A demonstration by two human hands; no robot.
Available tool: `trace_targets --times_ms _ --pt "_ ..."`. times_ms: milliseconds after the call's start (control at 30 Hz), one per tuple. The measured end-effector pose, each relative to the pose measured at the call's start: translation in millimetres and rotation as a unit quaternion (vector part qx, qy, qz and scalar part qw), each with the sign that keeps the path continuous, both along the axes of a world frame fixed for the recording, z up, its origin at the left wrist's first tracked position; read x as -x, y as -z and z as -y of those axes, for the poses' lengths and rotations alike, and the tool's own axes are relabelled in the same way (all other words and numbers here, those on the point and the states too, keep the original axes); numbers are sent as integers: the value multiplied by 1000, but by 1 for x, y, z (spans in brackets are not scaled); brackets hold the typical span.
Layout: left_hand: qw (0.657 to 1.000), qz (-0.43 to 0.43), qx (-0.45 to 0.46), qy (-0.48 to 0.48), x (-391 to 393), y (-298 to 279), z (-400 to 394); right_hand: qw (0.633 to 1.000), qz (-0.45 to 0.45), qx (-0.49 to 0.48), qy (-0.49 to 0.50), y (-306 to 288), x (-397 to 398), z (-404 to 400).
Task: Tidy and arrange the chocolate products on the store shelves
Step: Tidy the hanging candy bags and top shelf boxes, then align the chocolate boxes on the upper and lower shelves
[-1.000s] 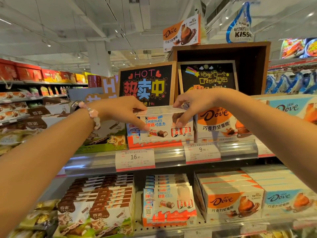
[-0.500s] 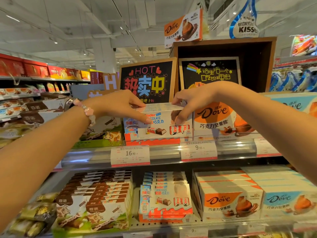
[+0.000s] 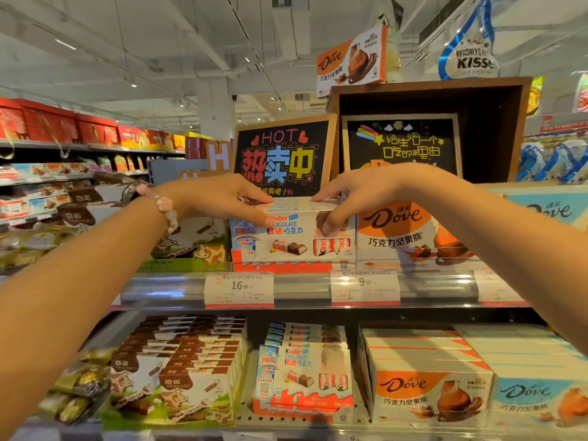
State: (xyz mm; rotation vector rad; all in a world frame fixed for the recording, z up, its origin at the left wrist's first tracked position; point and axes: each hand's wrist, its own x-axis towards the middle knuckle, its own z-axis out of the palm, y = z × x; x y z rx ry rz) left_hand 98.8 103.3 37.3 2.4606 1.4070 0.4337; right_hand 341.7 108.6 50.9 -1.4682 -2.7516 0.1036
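Left hand (image 3: 216,198) at nine o'clock of the Kinder box stack (image 3: 296,237), fingers laid along the top edges, thumb tip down on the front face: a narrow pinch on the front boxes. Beaded bracelet (image 3: 165,208) on that wrist. Stack upright on the upper shelf (image 3: 178,286), printed faces toward the camera, long axis running left to right, row receding toward twelve o'clock. Right hand (image 3: 359,194) at three o'clock of the stack, fingers curled over the top right corner and down the front, also gripping the boxes.

Cow-print chocolate boxes (image 3: 194,243) just beside the stack at nine o'clock; orange Dove box (image 3: 410,233) touching it at three o'clock. Price tags (image 3: 238,289) reading 16.90 and 9.90 on the shelf rail at six o'clock. Behind, at twelve o'clock, a black "HOT" sign (image 3: 283,157) and a second chalkboard sign (image 3: 402,144) inside a brown wooden crate (image 3: 496,122).

Lower shelf, left to right: more cow-print boxes, a second Kinder row (image 3: 302,377), orange and blue Dove boxes (image 3: 429,389). Far left, aisles with red gift boxes (image 3: 47,125). Overhead, white ceiling with strip lights.
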Motion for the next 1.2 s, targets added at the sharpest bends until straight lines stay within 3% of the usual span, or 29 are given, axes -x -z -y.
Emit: trace_targets --times_ms 200,400,567,733,833,1000,1100,1200 --pt "998 8 -66 -5 -5 -8 17 1000 15 -12 -3 -1 -2 0" --pt "987 5 -158 -35 22 -24 40 988 -118 -53 -86 6 24 13" --pt "988 25 -138 -69 69 -29 51 963 -180 -126 -158 6 66 20" --pt "983 -71 -109 -128 118 -23 54 959 -187 -127 -170 8 111 18" --pt "989 -82 -81 -93 140 -17 53 965 -181 -100 -161 11 135 18" --pt "981 -112 -121 -106 167 -9 36 969 -168 -117 -141 8 154 14" --pt "984 -110 -123 -61 174 -10 28 972 -176 -115 -109 6 161 9" --pt "979 -170 -111 -27 174 -9 19 974 -176 -127 -67 9 170 5"
